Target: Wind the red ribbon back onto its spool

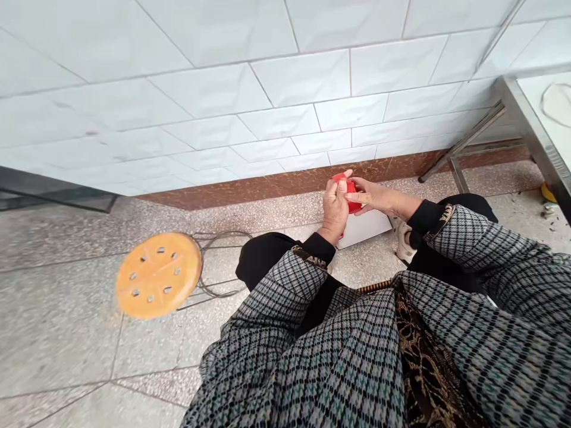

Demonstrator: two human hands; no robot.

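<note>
Red object [352, 188] in grip: holds it between left hand [335, 207] and right hand [371, 195], with white panel [364, 228] below both and orange stool [158, 274] well to their left.

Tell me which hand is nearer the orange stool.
Left. The left hand holds the red object from the side toward the orange stool; the right hand holds it from the far side.

Bright, diffuse light leaves faint shadows. Glossy white rectangular wall tiles [307, 77] at twelve o'clock carry a sheen. Wide-angle stretching and blur soften the round orange perforated stool seat [154, 273] and speckled grey floor [57, 315] toward eight o'clock.
</note>
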